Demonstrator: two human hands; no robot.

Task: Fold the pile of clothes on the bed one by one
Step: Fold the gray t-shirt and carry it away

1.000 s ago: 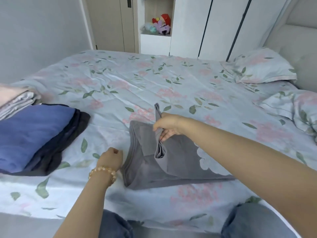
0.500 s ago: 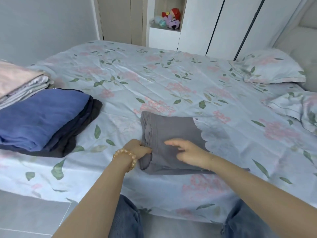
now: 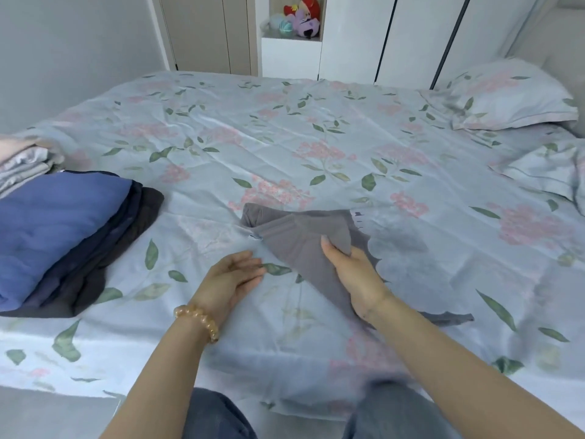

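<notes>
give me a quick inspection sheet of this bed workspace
surface: floral light-blue bedsheet, wrinkled
job's things: grey fabric garment, partly folded, one edge lifted; stack of folded blue and dark clothes at left; folded pale clothes behind it
clutter: two floral pillows at right
grippers: right hand pinches the garment; left hand open beside it, beaded bracelet on its wrist
cables: nothing seen
surroundings: white wardrobe, plush toys in its niche

Soft even daylight, blurred wide-angle edges
</notes>
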